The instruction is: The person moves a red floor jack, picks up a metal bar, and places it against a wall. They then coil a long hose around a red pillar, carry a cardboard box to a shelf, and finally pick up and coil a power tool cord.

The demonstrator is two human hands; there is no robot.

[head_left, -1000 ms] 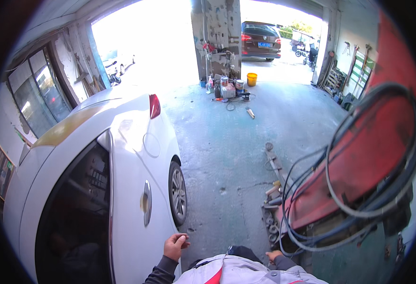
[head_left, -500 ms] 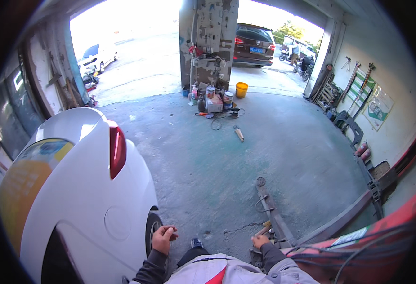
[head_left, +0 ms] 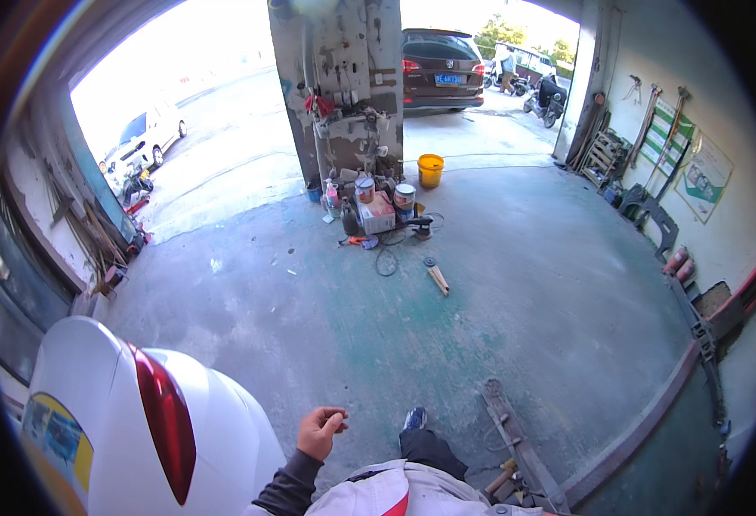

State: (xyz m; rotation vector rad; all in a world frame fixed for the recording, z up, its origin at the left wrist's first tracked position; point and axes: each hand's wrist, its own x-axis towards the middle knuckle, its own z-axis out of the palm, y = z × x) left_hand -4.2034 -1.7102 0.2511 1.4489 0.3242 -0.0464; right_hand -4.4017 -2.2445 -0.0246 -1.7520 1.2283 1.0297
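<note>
My left hand (head_left: pixel 321 433) is held in front of my body, just right of the white car (head_left: pixel 231 426) with its red tail light (head_left: pixel 165 421). Its fingers are curled in and the thumb lies against them; I see nothing held, and it touches nothing. My right hand is out of the picture. One shoe (head_left: pixel 415 419) shows on the concrete floor ahead of me. To its right lies a grey metal lift arm (head_left: pixel 515 434), with wooden-handled tools (head_left: pixel 502 476) beside its lower part.
Ahead on the floor lie a tool with a tan handle (head_left: pixel 438 279) and a black corded power tool (head_left: pixel 421 228). Cans, bottles and a box (head_left: pixel 378 212) crowd the pillar's foot (head_left: pixel 343 155), near a yellow bucket (head_left: pixel 430 170). A long metal beam (head_left: pixel 636 434) crosses the right side.
I have moved forward past the car's rear, which now sits lower left. The pillar and floor items look nearer. My right hand and the red lift post have left the picture.
</note>
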